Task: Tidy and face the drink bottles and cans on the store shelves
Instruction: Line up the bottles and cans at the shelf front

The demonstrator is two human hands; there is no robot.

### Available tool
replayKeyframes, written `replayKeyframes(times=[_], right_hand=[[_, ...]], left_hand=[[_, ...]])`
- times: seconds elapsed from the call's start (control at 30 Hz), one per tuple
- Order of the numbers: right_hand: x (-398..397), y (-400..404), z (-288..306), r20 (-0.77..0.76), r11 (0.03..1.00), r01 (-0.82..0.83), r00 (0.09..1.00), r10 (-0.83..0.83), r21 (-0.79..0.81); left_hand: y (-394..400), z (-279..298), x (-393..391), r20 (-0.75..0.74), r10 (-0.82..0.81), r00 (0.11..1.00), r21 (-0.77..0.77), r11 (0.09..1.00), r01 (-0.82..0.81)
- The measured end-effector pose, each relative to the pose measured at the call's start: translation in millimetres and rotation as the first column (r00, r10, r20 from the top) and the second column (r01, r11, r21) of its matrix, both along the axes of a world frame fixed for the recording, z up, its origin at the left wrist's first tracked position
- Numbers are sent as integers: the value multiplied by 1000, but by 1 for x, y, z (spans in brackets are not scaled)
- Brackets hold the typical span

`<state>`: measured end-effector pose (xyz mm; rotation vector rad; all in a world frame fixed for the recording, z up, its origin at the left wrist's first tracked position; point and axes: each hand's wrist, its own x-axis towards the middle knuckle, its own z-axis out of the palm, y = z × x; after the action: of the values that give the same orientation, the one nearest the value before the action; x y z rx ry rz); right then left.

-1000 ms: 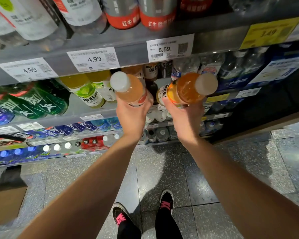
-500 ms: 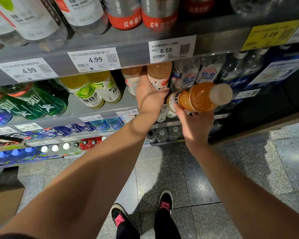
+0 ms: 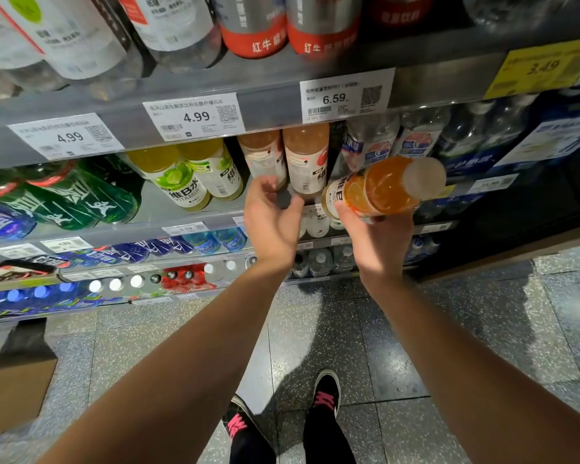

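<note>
My right hand (image 3: pixel 377 236) grips an orange vitamin-drink bottle (image 3: pixel 382 189) with a white cap, tilted with the cap pointing right, just in front of the second shelf. My left hand (image 3: pixel 272 216) hovers with loose fingers and nothing in it, just below two peach-coloured bottles (image 3: pixel 307 159) that stand at the shelf front. To their left stand yellow-green vitamin bottles (image 3: pixel 178 175).
The shelf rail (image 3: pixel 275 102) above carries price tags. Green bottles (image 3: pixel 91 195) lie at the left, clear water bottles (image 3: pixel 419 139) at the right. Lower shelves hold blue, red and white-capped drinks. A cardboard box (image 3: pixel 10 393) sits on the floor at the left; my feet (image 3: pixel 325 393) are below.
My left hand put its peach bottle onto the shelf, let go and drew back a little. My right hand moved the orange bottle slightly right and lower.
</note>
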<state>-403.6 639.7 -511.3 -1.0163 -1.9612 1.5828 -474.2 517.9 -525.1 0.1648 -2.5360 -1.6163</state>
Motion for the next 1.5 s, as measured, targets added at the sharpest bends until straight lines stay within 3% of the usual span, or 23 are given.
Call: replayKeyframes(times=[0.17,0.27,0.37,0.47,0.7,1.2,1.3,1.4,1.5], right_hand=[[2,-17,-5,48,999,-37,998,37,-2],[3,-33,-7,88,999,-47,995,46,2],[1,-50,-8,104,995,-100,990,97,29],[-2,-68,-9,57,986,-154,987,151,59],[-27,-122,-7,-25,982,-178,983,180,65],[-38,-145,-18,-46,986,-168,985,169,15],[-35,-140,-18,-51,989,-148,988,148,7],[-30,-133,-22,-41,988,-145,988,147,55],[-23,-123,-19,-35,984,-140,989,145,107]], left_hand=[[-59,7,-6,-155,285,946,6,958,-288],[-99,6,-28,-140,446,884,2,893,-450],[-128,0,-50,-13,344,939,-23,939,-344],[-138,-1,-62,15,189,982,-9,982,-189],[-145,-8,-80,32,122,992,79,989,-124],[-184,-1,-81,-33,495,868,-11,868,-496],[-156,6,-60,-89,579,811,75,816,-574],[-116,9,-46,-72,473,878,163,874,-458],[-90,0,-58,-4,220,975,126,968,-218]])
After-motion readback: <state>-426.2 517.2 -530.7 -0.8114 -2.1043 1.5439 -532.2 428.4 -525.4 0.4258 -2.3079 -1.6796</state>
